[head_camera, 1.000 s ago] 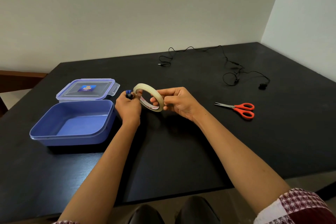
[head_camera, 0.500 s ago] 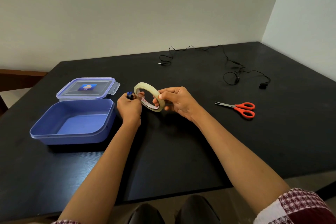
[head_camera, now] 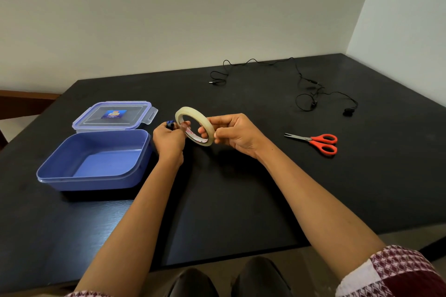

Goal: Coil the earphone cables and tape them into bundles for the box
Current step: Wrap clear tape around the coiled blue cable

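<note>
Translucent tape roll (head_camera: 193,111) is pinched in my right hand (head_camera: 237,136), just right of the open blue box (head_camera: 96,183). My left hand (head_camera: 169,140), nearer the box, curls round a small blue-and-black bundle (head_camera: 170,124). A loose black earphone cable (head_camera: 300,75) lies well right of the box, towards the wall.

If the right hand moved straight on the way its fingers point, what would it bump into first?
Most likely the left hand, which grips a small blue bundle right beside the tape roll the right hand holds; depth is hard to judge.
</note>
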